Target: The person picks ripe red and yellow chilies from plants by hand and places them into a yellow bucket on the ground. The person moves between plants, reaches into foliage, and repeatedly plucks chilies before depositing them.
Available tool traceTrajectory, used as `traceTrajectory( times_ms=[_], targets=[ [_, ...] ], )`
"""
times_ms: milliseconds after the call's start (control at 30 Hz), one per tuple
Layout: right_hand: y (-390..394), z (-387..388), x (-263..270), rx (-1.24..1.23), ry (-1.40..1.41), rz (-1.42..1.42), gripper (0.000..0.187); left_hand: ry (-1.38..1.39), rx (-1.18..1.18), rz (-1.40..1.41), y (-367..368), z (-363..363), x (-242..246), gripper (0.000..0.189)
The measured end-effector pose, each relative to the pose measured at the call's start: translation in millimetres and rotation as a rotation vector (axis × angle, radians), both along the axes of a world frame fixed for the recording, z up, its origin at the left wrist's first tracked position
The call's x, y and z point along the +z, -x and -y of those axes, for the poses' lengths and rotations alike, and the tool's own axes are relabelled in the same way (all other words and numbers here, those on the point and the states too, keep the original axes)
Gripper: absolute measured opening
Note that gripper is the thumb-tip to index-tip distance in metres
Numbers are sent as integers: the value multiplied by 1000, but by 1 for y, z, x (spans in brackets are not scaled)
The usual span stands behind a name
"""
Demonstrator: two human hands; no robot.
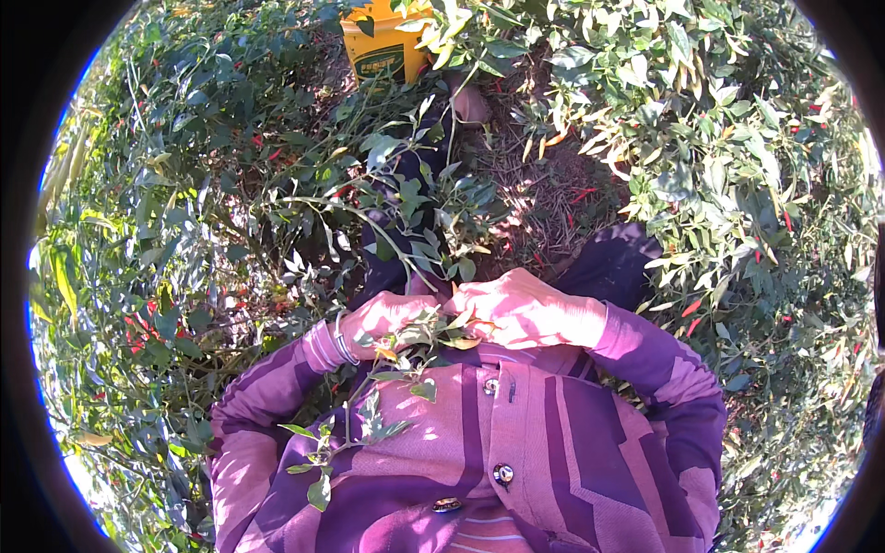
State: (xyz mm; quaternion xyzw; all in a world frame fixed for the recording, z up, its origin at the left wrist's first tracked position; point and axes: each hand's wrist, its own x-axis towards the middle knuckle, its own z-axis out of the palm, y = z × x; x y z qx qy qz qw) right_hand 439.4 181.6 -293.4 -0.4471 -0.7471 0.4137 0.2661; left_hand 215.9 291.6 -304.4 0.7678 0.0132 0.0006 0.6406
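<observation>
Both hands meet in front of my torso at a leafy chili pepper branch (422,339). My left hand (390,318), with a bangle (342,339) at the wrist, is closed around the branch, its fingertips partly hidden by leaves. Against it, my right hand (529,311) has its fingers curled in among the leaves and peppers. A yellow-orange chili pepper (461,343) shows under the right fingers, and a small orange pepper (386,354) hangs below the left hand. A leafy lower shoot (321,449) rests against my purple patterned jacket (442,428).
Dense chili plants (691,166) crowd both sides, with red peppers (691,307) among the leaves. A yellow bucket (380,48) stands ahead, partly behind foliage. Fallen red peppers (584,195) lie on straw-strewn soil (525,173). An arching stem (373,225) crosses over my dark-trousered leg (384,266).
</observation>
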Motion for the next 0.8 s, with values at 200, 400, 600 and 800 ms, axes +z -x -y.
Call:
traceTrajectory(
  times_ms=[200, 400, 600, 800],
  targets=[
    [-8, 10, 5, -16, -17, 119, 19, -41, -39, -54, -7, -5, -3, 31],
    [-7, 11, -1, 112, -59, -165, 14, -160, -174, -117, -23, -7, 5, 43],
    [-48, 29, -1, 57, 393, -150, 13, -51, -234, -149, 5, -31, 1, 28],
    [-106, 5, -58, -653, 700, -1149, 22, -650, -692, -967, 86, -79, -80, 33]
  ],
)
